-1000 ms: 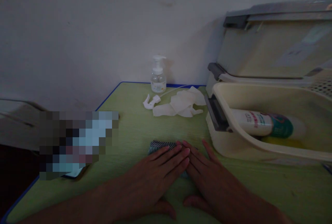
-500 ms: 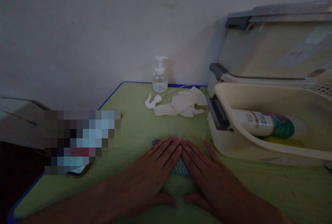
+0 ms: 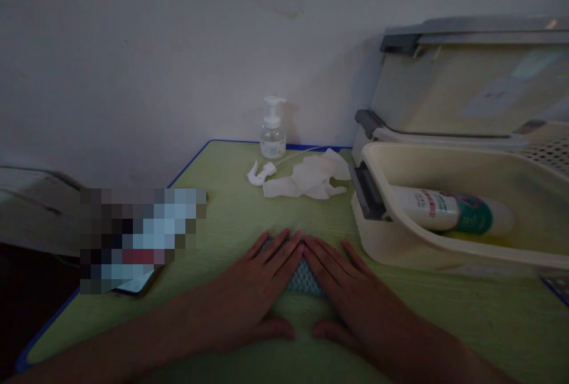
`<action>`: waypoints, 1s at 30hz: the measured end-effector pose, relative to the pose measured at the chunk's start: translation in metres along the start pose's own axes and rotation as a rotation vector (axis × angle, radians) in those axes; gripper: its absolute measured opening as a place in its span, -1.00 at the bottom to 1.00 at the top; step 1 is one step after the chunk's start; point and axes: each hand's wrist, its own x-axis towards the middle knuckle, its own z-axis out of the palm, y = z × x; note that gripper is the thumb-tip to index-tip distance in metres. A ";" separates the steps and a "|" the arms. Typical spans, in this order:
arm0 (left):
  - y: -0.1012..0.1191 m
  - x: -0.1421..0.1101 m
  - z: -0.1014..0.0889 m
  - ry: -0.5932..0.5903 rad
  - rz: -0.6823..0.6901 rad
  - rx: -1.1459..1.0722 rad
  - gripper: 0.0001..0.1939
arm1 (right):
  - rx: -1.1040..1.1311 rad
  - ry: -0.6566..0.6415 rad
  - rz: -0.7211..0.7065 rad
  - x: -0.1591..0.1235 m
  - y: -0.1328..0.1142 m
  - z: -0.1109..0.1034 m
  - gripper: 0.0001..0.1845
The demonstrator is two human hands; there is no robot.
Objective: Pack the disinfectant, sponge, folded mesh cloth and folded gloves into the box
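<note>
A small blue-grey textured cloth (image 3: 304,279), with a dark checked strip along its far side, lies on the green tabletop. My left hand (image 3: 260,289) rests flat over its left part, fingers slightly apart. Over its right part lies my right hand (image 3: 353,292), also flat, with the little finger set off from the others. The fingertips of the two hands meet near the cloth's far edge, and both thumbs point inward on the near side. Much of the cloth is hidden under the fingers.
Against the wall stands a clear pump bottle (image 3: 272,140). Before it lie a white spray nozzle (image 3: 260,173) with a tube and a crumpled white wipe (image 3: 313,175). A cream bin (image 3: 377,240) on the right holds a white-green bottle (image 3: 444,211). A phone (image 3: 137,282) lies left.
The fingers of my left hand have spread a little, baring more of the checked strip. Both hands sit slightly farther left in view, as does the bin, so the camera has shifted somewhat.
</note>
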 end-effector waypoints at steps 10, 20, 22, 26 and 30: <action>-0.018 -0.016 0.004 -0.015 0.011 -0.065 -0.21 | 0.076 -0.039 0.027 0.000 0.001 -0.003 -0.16; -0.025 -0.029 0.016 0.223 0.079 -0.072 -0.23 | -0.051 0.060 0.021 -0.008 0.000 0.001 -0.25; -0.025 -0.031 0.015 0.251 0.117 -0.072 -0.26 | -0.094 0.111 0.031 -0.012 -0.001 0.003 -0.27; -0.025 -0.033 0.014 0.256 0.131 -0.059 -0.29 | -0.122 0.142 0.030 -0.019 0.000 0.006 -0.27; -0.025 -0.032 0.017 0.233 0.098 -0.055 -0.29 | -0.106 0.150 0.035 -0.021 0.000 0.007 -0.29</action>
